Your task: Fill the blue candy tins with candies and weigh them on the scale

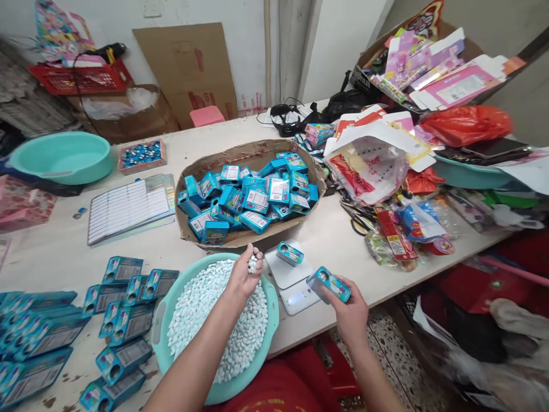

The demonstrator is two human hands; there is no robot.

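White rounded pellets [253, 264] in the left grip [244, 276], a small blue rectangular box [333, 284] in the right grip [351, 312]

Work looks well under way, with plenty apparently left. The left grip is curled around a little heap of pellets above a mint-green plastic basin [273, 312], which is well stocked with more. The right grip clasps its box near a flat white scale [295, 278], where 1 further blue box [290, 253] sits.

At the left of the white counter [337, 246], a dense block of blue boxes [47, 332] and a looser group [132, 320] show round end holes; I judge these handled already, but cannot tell whether they contain pellets. A large pile of blue boxes [253, 197] lies in a shallow brown cardboard carton [274, 229], seemingly left to do.

Box faces carry bright lettering and white printed panels, too small to read surely. Figures on the scale's lit display are unreadable. White ruled sheets [131, 210] show rows, no legible words.
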